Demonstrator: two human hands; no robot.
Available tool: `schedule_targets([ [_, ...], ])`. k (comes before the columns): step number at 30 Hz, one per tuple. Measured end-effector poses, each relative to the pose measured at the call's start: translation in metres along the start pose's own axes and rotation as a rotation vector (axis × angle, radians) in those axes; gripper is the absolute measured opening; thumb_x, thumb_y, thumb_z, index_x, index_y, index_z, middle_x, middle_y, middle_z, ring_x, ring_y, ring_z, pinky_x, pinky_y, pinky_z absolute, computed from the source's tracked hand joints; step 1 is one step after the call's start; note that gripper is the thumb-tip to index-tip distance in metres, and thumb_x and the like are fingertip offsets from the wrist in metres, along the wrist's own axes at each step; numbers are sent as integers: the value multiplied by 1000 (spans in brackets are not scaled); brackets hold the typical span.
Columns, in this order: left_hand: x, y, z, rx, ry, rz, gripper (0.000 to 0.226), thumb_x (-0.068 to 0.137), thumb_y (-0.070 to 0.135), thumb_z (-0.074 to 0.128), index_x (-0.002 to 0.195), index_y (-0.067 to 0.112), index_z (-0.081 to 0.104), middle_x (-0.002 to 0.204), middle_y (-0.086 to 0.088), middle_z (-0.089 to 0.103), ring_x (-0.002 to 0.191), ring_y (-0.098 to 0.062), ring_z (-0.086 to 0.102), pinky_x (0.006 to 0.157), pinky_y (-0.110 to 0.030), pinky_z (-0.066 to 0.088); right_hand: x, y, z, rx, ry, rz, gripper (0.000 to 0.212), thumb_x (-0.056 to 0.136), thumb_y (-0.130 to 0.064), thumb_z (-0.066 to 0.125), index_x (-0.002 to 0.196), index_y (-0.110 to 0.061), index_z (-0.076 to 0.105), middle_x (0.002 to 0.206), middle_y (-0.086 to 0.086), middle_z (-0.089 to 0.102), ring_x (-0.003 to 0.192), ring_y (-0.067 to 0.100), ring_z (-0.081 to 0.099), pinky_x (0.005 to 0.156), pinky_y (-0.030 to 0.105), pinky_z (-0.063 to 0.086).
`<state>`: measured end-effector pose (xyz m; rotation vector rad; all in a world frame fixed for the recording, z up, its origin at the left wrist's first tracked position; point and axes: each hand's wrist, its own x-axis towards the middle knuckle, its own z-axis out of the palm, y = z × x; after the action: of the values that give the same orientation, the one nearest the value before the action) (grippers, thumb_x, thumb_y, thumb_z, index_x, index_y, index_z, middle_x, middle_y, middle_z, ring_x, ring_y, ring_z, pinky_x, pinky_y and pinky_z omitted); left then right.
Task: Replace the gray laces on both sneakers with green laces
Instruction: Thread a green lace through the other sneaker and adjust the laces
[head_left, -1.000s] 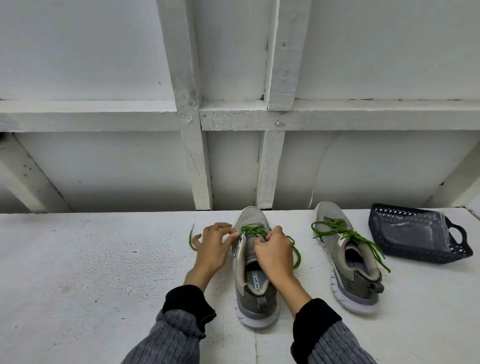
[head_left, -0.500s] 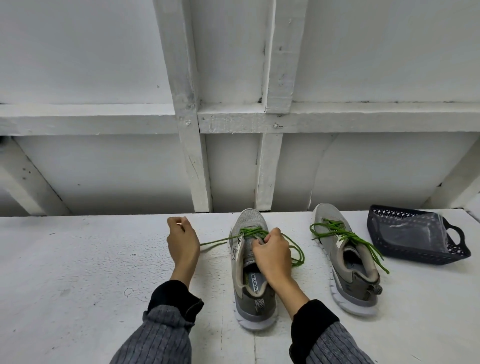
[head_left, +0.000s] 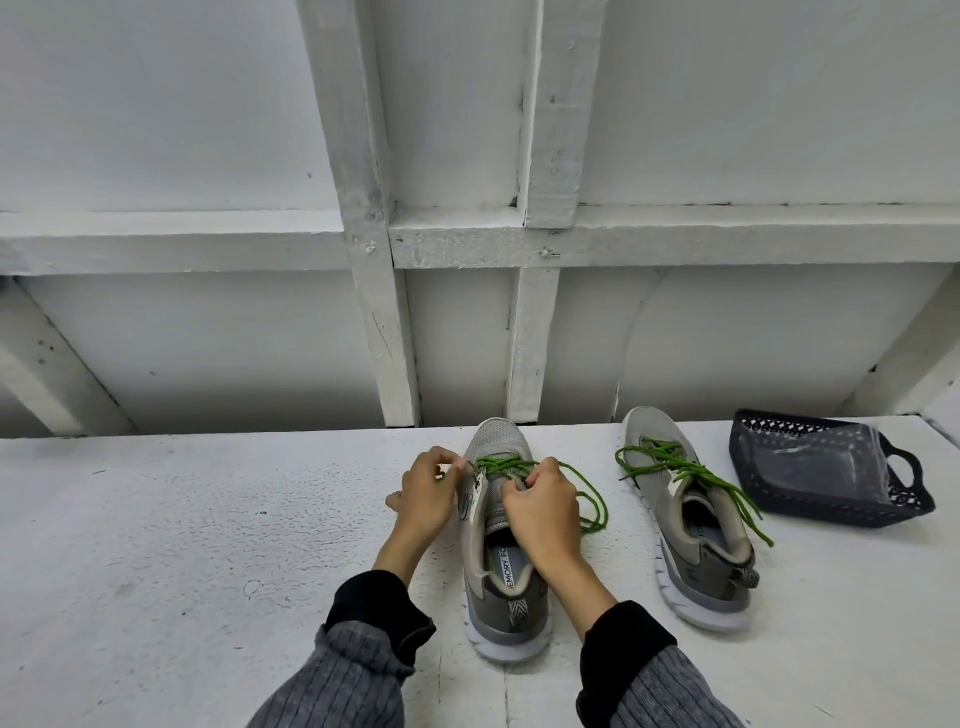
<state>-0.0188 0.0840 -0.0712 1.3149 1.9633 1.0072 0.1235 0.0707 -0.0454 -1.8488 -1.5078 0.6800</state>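
Centre of the frame, low down: both hands are on the near sneaker (head_left: 498, 561), which stands on the white counter (head_left: 182, 545) with its toe pointing away. The left hand (head_left: 423, 496) has its fingers curled at the left eyelets, pinching the green lace (head_left: 501, 464). The right hand (head_left: 543, 501) curls its fingers round the lace at the tongue, and a loop trails off to its right. Right of that, the second sneaker (head_left: 691, 545) already wears a loose green lace. At the far right sits a dark basket (head_left: 831, 470).
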Motion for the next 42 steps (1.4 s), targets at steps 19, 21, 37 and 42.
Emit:
schedule_targets([
  [19,1,-2,-10,215,-78,197,5,88,42,65,88,41,70,98,10,58,98,-12,51,87,-34,37,0,2,0,16,-2,13,20,83,-25,60,91,-10,49,88,7,60,74,24,53,58,27,34],
  [21,-2,0,-10,220,-48,144,11,89,46,62,81,39,66,98,14,57,95,-10,51,84,-36,28,0,2,-1,18,-3,12,20,84,-26,60,88,-12,48,86,6,59,74,23,53,59,28,34],
  [37,-7,-9,4,-56,-85,20,23,88,53,56,79,32,63,83,17,68,90,-6,62,98,-48,41,32,30,3,160,-168,-33,9,89,-15,64,91,-16,72,95,4,69,94,20,62,83,28,46],
  [42,-18,-1,8,34,-36,30,19,98,35,47,82,25,52,87,10,62,87,-12,56,91,-38,34,28,27,-1,103,-148,2,13,94,-19,57,81,-20,59,96,3,64,88,17,57,71,25,35],
])
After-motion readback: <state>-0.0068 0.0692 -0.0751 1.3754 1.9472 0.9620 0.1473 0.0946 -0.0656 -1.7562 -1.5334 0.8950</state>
